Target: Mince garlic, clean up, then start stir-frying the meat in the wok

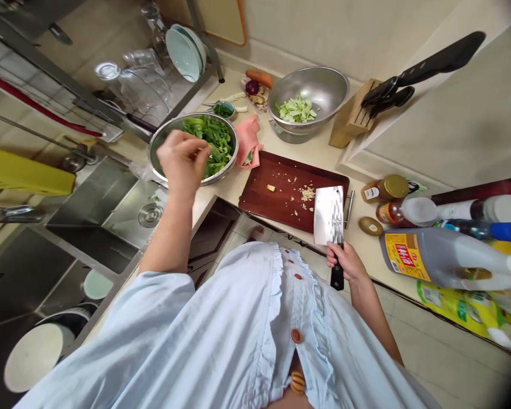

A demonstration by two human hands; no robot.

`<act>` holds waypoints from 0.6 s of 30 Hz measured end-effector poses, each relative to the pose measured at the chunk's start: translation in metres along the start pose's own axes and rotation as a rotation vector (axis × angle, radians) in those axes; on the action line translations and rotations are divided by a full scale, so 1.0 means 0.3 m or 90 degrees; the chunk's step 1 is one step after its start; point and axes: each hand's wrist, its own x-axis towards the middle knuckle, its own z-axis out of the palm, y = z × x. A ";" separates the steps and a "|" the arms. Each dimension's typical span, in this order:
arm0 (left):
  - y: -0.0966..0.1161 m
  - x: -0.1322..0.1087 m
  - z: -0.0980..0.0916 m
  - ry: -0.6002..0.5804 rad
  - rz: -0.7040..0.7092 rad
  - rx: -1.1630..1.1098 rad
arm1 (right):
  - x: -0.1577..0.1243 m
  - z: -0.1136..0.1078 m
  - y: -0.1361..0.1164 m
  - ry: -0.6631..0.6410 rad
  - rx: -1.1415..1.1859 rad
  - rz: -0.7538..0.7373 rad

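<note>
My right hand grips the black handle of a steel cleaver, whose blade lies flat over the near right corner of a dark red cutting board. Chopped pale bits lie on the board beside the blade. My left hand is raised over the near rim of a steel bowl of leafy greens, fingers curled together; what they pinch, if anything, is hidden.
A second steel bowl with pale chopped vegetable stands behind the board, beside a knife block. A pink cloth, carrot and onion lie nearby. Bottles and jars crowd the right; the sink is left.
</note>
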 end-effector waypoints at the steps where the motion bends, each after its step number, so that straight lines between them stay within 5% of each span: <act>1: 0.061 -0.034 0.040 -0.048 0.026 -0.046 | 0.003 0.017 -0.008 -0.001 -0.024 -0.017; 5: 0.225 -0.181 0.265 -0.311 0.091 -0.112 | 0.022 0.099 -0.033 -0.048 -0.102 -0.020; 9: 0.204 -0.268 0.453 -0.418 0.062 0.041 | 0.042 0.132 -0.043 -0.051 -0.151 0.008; 13: 0.159 -0.292 0.529 -0.445 0.002 0.020 | 0.043 0.107 -0.057 0.032 -0.185 -0.037; 18: 0.207 -0.327 0.544 -0.441 0.067 -0.258 | 0.025 0.120 -0.087 0.027 -0.297 -0.123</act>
